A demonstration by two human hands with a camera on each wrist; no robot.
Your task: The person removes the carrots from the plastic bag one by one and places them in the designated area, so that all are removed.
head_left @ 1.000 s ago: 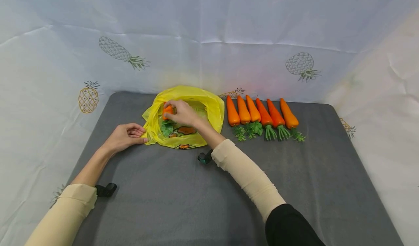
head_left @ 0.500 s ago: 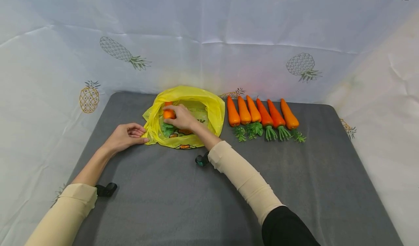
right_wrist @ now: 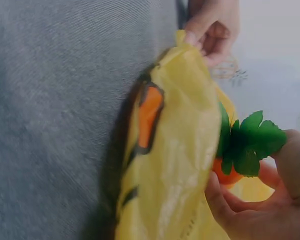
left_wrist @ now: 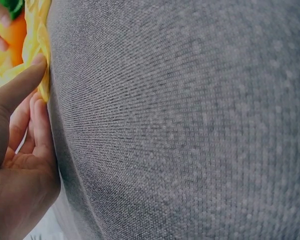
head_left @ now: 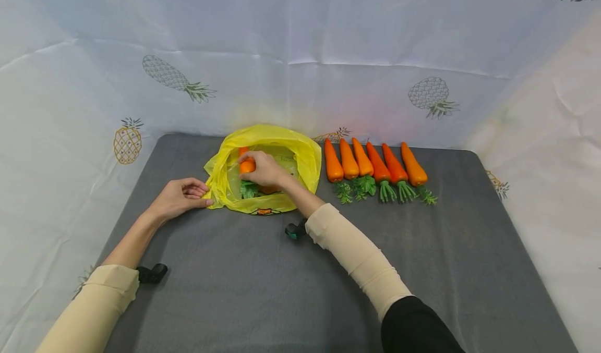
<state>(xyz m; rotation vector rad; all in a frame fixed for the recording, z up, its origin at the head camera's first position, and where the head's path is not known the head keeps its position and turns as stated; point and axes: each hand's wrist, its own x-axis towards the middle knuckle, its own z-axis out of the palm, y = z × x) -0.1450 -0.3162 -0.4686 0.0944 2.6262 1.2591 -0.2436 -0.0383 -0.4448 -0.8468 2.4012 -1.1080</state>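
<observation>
A yellow plastic bag (head_left: 307, 160) lies with its mouth spread wide at the back left of the grey table. My left hand (head_left: 180, 194) pinches the bag's left edge between thumb and fingers. Inside the mouth, my right hand (head_left: 266, 170) holds an orange carrot (head_left: 247, 166) by its thick end. The carrot's green leaves (right_wrist: 250, 142) stick out between thumb and fingers in the right wrist view. Its tip points to the bag's far side. My right hand partly hides the bag's inside, so other contents are hard to tell.
Several carrots (head_left: 363, 159) lie in a row right of the bag, tips toward the back, green tops toward me. Behind the grey table (head_left: 244, 280) hangs a pale cloth (head_left: 281, 40) printed with pineapples.
My right hand has shifted the carrot slightly to the right within the bag's mouth. My left hand has kept its pinch on the bag's edge.
</observation>
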